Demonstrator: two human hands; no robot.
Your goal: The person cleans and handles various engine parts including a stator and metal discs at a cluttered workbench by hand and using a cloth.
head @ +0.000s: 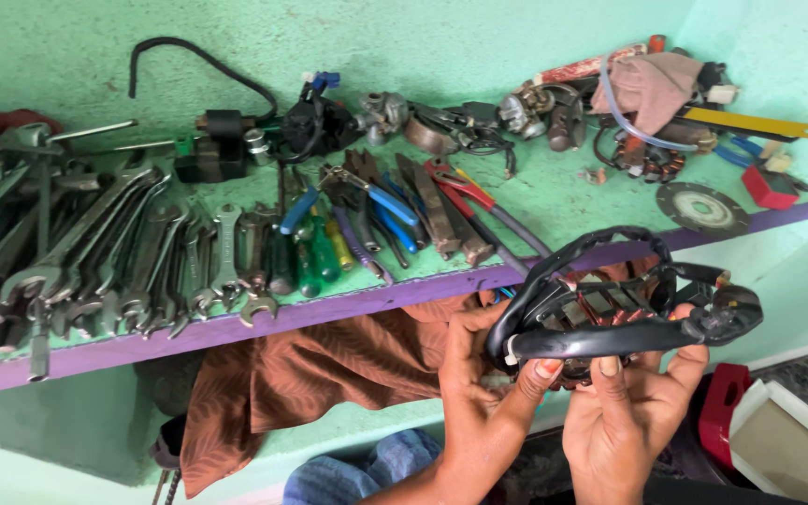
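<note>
Left hand [479,393] & right hand [633,407] both pinching glossy black sleeved cable looped round copper-wound stator [610,313], steel spanners [123,271] lying on green shelf w/ purple edge [329,304], brown cloth [301,374] hanging below

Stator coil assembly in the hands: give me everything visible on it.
The stator assembly is a ring of copper-wound poles, its black sleeved cable looped around the rim and ending in a black connector on the right. It looks worn and is held tilted in front of the purple shelf edge. The left hand and right hand grip it from below.
</note>
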